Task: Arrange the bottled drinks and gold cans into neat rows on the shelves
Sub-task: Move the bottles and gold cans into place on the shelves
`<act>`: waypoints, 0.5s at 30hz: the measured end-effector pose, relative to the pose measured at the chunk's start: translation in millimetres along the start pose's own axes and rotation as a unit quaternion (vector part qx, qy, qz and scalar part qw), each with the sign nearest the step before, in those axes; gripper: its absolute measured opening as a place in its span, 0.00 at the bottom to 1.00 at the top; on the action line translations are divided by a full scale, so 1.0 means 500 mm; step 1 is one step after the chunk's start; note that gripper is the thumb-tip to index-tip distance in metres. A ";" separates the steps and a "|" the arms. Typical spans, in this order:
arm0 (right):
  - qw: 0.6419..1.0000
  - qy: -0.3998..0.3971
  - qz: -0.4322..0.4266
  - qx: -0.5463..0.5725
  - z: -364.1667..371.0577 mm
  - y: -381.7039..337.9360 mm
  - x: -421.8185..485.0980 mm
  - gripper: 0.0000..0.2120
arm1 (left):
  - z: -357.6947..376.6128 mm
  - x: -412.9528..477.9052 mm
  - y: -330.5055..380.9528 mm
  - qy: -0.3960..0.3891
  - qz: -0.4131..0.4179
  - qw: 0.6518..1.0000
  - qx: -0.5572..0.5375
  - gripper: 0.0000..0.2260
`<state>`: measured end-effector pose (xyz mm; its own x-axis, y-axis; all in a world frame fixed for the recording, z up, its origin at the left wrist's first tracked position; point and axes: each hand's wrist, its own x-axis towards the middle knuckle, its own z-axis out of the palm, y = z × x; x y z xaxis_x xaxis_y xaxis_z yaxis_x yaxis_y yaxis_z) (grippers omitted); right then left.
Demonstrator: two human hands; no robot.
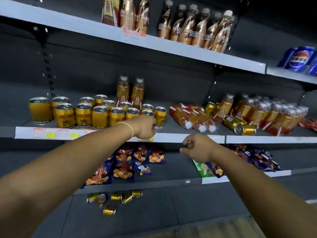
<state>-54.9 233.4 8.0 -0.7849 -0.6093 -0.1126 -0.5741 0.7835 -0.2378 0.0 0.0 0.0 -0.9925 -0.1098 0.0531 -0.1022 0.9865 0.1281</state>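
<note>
Gold cans (99,115) stand in two rough rows at the 9 o'clock end of the middle shelf (188,137). The left hand (145,128) is clamped on the front can (147,113) at the rows' 3 o'clock end, near the shelf lip. The right hand (197,148) hangs just before the lip, fingers loosely curled, holding nothing. That can sits close to the edge and tight against its neighbour (160,115), so a hurried push could topple the neighbour or send one off onto the snack bags (123,167) below. Toward 3 o'clock, three bottles (193,118) lie flat, caps outward, and could roll if bumped. Beyond them, tipped cans (240,127) lie beside shrink-wrapped packs (274,114). Two upright bottles (130,91) stand behind the rows. At 6 o'clock, the bottom shelf (171,212) holds scattered loose cans (116,199).
</note>
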 end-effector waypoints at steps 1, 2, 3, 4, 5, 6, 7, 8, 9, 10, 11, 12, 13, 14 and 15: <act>1.000 -0.004 -0.005 -0.006 -0.005 0.000 0.024 0.23 | -0.006 0.020 -0.005 0.006 -0.002 1.000 -0.006 0.07; 1.000 -0.005 -0.008 -0.022 -0.013 0.001 0.051 0.24 | -0.012 0.047 -0.014 0.021 -0.009 1.000 -0.006 0.07; 0.999 -0.002 -0.015 -0.033 -0.022 0.002 0.082 0.23 | -0.021 0.075 -0.023 0.027 -0.013 1.000 -0.006 0.08; 0.999 -0.004 -0.020 -0.045 -0.033 0.001 0.111 0.22 | -0.032 0.100 -0.031 0.038 -0.021 0.999 -0.007 0.10; 0.998 -0.001 -0.024 -0.050 -0.044 0.001 0.144 0.19 | -0.045 0.126 -0.038 0.046 -0.026 0.999 -0.013 0.13; 0.999 0.003 -0.023 -0.049 -0.055 0.000 0.175 0.15 | -0.057 0.150 -0.043 0.058 -0.031 0.998 -0.021 0.15; 0.999 0.005 -0.024 -0.045 -0.062 0.001 0.206 0.12 | -0.066 0.172 -0.050 0.068 -0.037 0.997 -0.026 0.17; 0.999 0.008 -0.027 -0.045 -0.068 -0.002 0.230 0.12 | -0.071 0.190 -0.056 0.077 -0.043 0.996 -0.028 0.18; 0.998 0.012 -0.033 -0.045 -0.070 -0.003 0.257 0.14 | -0.071 0.207 -0.063 0.074 -0.048 0.996 -0.024 0.19; 0.998 0.016 -0.040 -0.045 -0.070 -0.006 0.279 0.19 | -0.069 0.218 -0.068 0.065 -0.050 0.996 -0.019 0.19; 0.998 0.019 -0.049 -0.044 -0.069 -0.010 0.299 0.22 | -0.065 0.227 -0.074 0.052 -0.052 0.997 -0.011 0.19; 0.997 0.018 -0.060 -0.040 -0.068 -0.014 0.317 0.23 | -0.058 0.235 -0.079 0.039 -0.053 0.998 -0.002 0.18; 0.996 0.016 -0.074 -0.037 -0.065 -0.018 0.337 0.23 | -0.050 0.242 -0.086 0.026 -0.054 0.998 0.009 0.17; 0.995 0.014 -0.087 -0.037 -0.062 -0.022 0.357 0.23 | -0.044 0.248 -0.092 0.015 -0.054 0.998 0.019 0.17; 0.994 0.013 -0.097 -0.040 -0.060 -0.025 0.379 0.24 | -0.040 0.251 -0.098 0.007 -0.058 0.998 0.023 0.18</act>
<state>-203.1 111.8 18.6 -0.6636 -0.7467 -0.0461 -0.7305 0.6601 -0.1752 -118.4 -64.8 20.1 -0.9728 -0.2248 0.0554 -0.2195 0.9716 0.0880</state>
